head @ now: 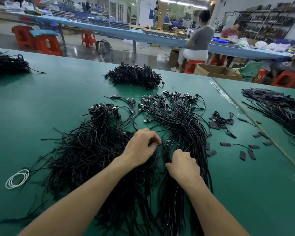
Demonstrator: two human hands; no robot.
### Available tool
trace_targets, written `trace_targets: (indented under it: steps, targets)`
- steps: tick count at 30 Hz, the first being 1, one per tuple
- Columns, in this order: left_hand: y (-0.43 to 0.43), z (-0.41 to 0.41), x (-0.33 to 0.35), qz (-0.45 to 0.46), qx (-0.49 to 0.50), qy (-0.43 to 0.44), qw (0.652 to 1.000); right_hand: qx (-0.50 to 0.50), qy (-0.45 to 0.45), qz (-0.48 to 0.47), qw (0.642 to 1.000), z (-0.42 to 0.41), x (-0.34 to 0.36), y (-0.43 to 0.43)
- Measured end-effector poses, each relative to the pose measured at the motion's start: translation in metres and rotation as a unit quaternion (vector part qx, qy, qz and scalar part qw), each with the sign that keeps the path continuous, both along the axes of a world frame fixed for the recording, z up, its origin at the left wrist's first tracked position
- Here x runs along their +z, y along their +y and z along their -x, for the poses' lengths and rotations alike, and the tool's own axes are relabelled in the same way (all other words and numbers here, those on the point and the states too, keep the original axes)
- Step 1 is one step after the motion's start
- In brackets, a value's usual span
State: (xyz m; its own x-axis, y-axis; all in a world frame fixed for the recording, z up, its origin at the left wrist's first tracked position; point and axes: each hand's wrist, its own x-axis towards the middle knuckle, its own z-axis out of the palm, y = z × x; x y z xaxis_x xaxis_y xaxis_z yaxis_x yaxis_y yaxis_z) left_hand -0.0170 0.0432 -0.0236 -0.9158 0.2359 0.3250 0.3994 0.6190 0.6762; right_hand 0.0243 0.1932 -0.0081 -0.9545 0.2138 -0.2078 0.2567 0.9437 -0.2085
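Cables first: a long cable bundle (182, 126) lies in the middle of the green table (41, 92), its plug ends fanned out at the far side and its bare ends running toward the near edge. The right hand (183, 165) sits on the near part of this bundle, knuckles up, fingers curled down into the strands and gripping them. Just left of it, the left hand (140, 148) has its fingers bent, thumb and fingertips pinching a single strand (161, 144) (thin, and partly hidden by the fingers). Left of both hands spreads a tangled heap (85, 150) of the same black cable. Short black sleeves (225, 144) lie scattered to the right. A white wire ring (16, 178) rests near the left edge, and a coiled pile (134, 76) sits farther back.
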Motion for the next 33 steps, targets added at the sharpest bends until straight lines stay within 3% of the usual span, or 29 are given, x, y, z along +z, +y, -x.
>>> trace_targets:
  steps: [4,9,15,17,19,20,23,25,27,33]
  targets:
    - [0.008,-0.008,-0.006,0.033,-0.027,-0.024,0.999,-0.016,-0.024,0.04,0.999,0.006,-0.001,0.004]
    - [0.008,-0.012,-0.012,0.063,-0.036,-0.04,0.997,-0.034,-0.013,0.189,0.981,0.011,0.004,0.015]
    - [0.014,-0.008,-0.009,0.056,-0.07,-0.038,0.995,0.128,0.02,0.286,0.949,-0.002,0.038,-0.001]
    - [0.007,-0.005,-0.006,0.031,-0.063,-0.029,0.997,0.174,-0.008,0.367,0.913,-0.01,0.051,-0.007]
    - [-0.001,-0.001,-0.003,-0.01,-0.039,-0.021,0.999,0.196,-0.063,0.485,0.85,-0.018,0.059,-0.008]
    - [-0.006,0.001,0.0,-0.052,-0.021,-0.021,0.998,0.205,-0.058,0.489,0.846,-0.02,0.061,-0.007]
    - [-0.019,0.006,0.011,-0.169,0.08,-0.005,0.982,0.161,0.07,0.384,0.906,-0.015,0.058,0.009]
    - [-0.026,0.004,0.016,-0.174,0.107,0.07,0.976,0.103,0.171,0.315,0.928,-0.009,0.051,0.023]
    - [-0.025,-0.004,0.018,-0.156,0.076,0.156,0.972,0.075,0.233,0.276,0.929,-0.005,0.044,0.032]
    - [-0.009,-0.017,0.03,-0.215,0.069,0.261,0.939,0.039,0.415,0.189,0.889,-0.008,0.043,0.044]
